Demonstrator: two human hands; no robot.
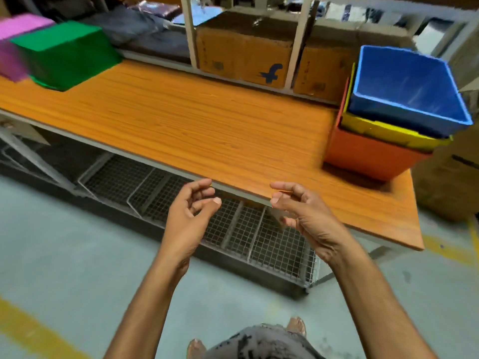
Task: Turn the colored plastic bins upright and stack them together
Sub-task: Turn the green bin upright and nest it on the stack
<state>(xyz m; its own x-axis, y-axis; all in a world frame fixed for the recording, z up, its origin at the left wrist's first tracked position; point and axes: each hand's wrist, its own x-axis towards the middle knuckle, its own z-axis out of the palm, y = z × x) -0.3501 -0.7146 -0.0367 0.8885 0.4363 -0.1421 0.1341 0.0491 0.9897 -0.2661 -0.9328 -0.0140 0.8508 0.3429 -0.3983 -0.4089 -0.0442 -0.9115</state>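
Note:
At the right end of the wooden table a blue bin stands upright, nested in a yellow bin, which sits inside an orange bin. At the far left a green bin lies upside down, with a pink bin upside down beside it. My left hand and my right hand hover in front of the table's near edge, fingers loosely curled, holding nothing.
Cardboard boxes and folded cloth fill the shelf behind the table. Wire mesh baskets sit under the table. Another cardboard box stands on the floor at the right. Yellow floor lines run near my feet.

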